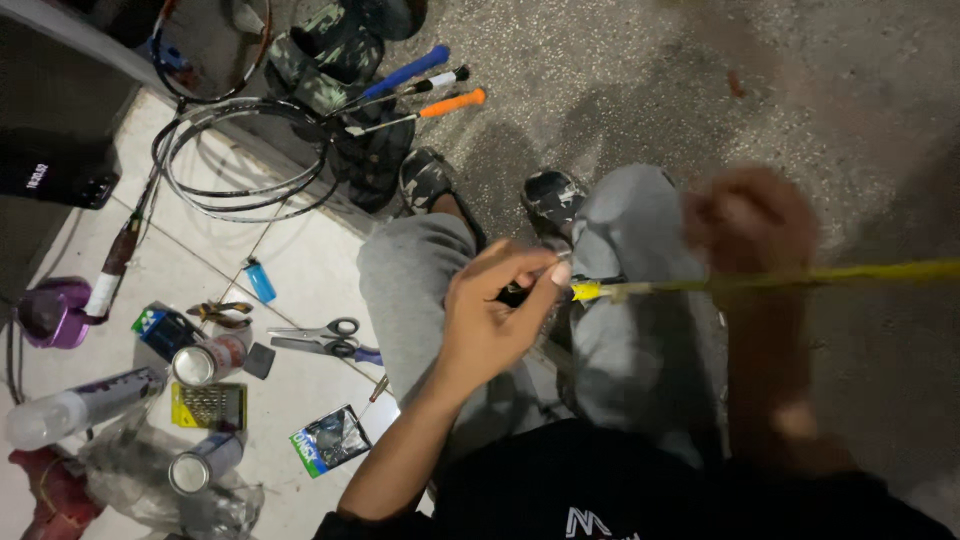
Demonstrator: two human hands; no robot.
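From my remote seat: the person wears a black top [640,490] with a small white logo mark near the lower edge of view; sleeves are short or pushed up, both forearms bare. Grey sweatpants [420,290], loose and creased at the knees. Camouflage-pattern shoes [550,198], dark green and grey, low-cut, one on each foot. Left hand [495,320] bare, no ring or watch that I can make out. Right hand [750,225] too blurred to note any detail.

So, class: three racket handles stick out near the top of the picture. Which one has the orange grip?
The lowest handle, pointing right. The blue-gripped handle lies uppermost, the black-and-white handle between them.
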